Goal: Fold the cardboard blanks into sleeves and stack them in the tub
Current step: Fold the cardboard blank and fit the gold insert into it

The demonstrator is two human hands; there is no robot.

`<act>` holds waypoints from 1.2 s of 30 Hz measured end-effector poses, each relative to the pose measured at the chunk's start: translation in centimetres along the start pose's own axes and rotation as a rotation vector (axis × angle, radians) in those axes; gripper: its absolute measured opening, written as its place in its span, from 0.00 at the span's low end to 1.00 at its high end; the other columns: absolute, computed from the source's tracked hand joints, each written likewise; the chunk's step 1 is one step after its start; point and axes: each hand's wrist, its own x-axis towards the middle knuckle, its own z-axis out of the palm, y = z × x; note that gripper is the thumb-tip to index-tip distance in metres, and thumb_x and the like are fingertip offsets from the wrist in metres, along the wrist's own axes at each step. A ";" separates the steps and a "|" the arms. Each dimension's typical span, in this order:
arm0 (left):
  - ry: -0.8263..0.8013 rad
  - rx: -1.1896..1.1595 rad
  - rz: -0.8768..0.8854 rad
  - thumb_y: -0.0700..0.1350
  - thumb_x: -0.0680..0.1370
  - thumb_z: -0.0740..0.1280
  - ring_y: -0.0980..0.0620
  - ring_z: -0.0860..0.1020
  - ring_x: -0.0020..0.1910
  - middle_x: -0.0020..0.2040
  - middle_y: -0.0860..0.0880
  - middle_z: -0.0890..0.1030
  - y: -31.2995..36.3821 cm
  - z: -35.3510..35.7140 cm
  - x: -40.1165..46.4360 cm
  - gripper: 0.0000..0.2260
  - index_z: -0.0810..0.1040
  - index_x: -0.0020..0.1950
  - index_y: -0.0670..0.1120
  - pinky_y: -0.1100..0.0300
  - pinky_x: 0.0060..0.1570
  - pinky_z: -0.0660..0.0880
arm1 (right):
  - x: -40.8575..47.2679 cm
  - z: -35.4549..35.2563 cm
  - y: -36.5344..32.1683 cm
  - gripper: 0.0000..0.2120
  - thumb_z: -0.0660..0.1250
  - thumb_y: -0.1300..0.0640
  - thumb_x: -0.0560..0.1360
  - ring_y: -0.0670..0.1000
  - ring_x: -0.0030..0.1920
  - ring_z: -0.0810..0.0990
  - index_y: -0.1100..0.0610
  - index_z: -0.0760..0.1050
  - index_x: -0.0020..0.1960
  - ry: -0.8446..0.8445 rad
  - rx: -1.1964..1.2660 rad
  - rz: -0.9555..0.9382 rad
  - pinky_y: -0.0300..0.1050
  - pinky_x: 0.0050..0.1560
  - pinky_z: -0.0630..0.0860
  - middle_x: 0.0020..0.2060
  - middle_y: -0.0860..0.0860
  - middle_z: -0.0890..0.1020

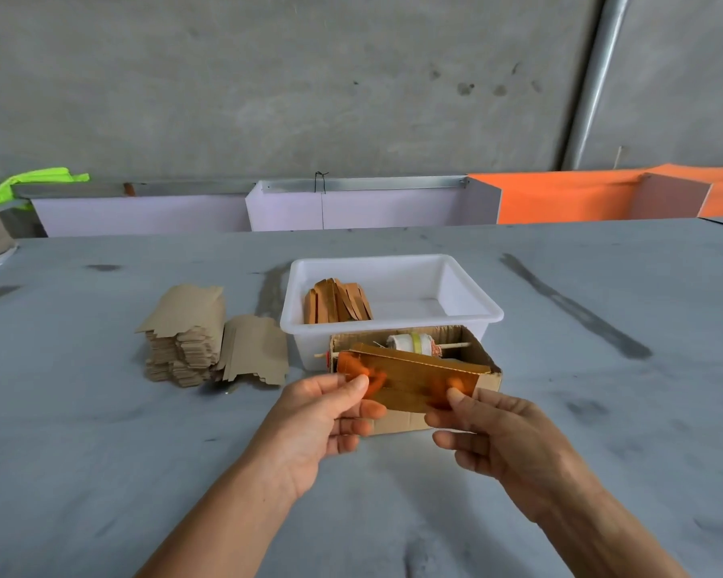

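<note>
Grey concrete wall at 12 o'clock, with a silver pipe (pixel 593 81) slanting down at 1 o'clock. Below the wall: pale lilac panels (pixel 143 214), an orange cloth-covered partition (pixel 568 198) at 2 o'clock, a fluorescent green fabric scrap (pixel 34 183) at 10 o'clock.

Grey mottled desk (pixel 101 431) filling the lower half of view, marked with dark streaks.

White rectangular plastic tub (pixel 472 302) at 12 o'clock of the hands, resting on the desk. Inside, at its 9 o'clock end: a row of folded brown cardboard sleeves (pixel 337 302), standing on edge and leaning together.

Stack of flat tan cardboard blanks (pixel 188 331) at 10 o'clock, just beside the tub's 9 o'clock wall; a few loose blanks leaning against the stack's 3 o'clock side.

Open brown corrugated box (pixel 487 379) touching the tub's 6 o'clock wall. Inside: a white spool with a yellow band (pixel 410 342) mounted on a thin wooden stick.

Orange-brown cardboard piece (pixel 414 379) held above the box, long axis running 9 to 3 o'clock, motion-blurred.

Left hand (pixel 326 415): pinching the piece's 9 o'clock end between thumb and curled fingers.

Right hand (pixel 489 431): pinching the 3 o'clock end, thumb on the near face, fingers curled beneath.

Fold state of the held piece: cannot tell because of blur.
</note>
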 end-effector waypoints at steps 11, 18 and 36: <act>0.123 -0.097 0.101 0.39 0.72 0.71 0.55 0.79 0.30 0.36 0.42 0.84 -0.7 0.5 0.1 0.02 0.81 0.40 0.41 0.65 0.30 0.77 | -0.1 0.9 -0.1 0.04 0.66 0.60 0.75 0.49 0.34 0.83 0.59 0.78 0.44 0.078 0.014 -0.109 0.43 0.37 0.74 0.37 0.57 0.85; 0.162 -0.108 0.190 0.35 0.72 0.70 0.55 0.81 0.32 0.34 0.45 0.84 -1.3 1.1 0.1 0.02 0.81 0.41 0.41 0.66 0.34 0.77 | 0.0 1.2 0.0 0.03 0.67 0.62 0.74 0.50 0.35 0.83 0.62 0.79 0.44 0.100 0.097 -0.116 0.42 0.38 0.75 0.37 0.58 0.84; 0.277 -0.053 0.172 0.32 0.68 0.73 0.48 0.78 0.35 0.32 0.46 0.83 -1.4 1.6 -0.4 0.08 0.82 0.32 0.43 0.55 0.42 0.76 | 0.1 1.6 0.4 0.11 0.71 0.66 0.70 0.50 0.32 0.83 0.59 0.76 0.29 0.142 0.097 -0.115 0.42 0.37 0.75 0.29 0.56 0.82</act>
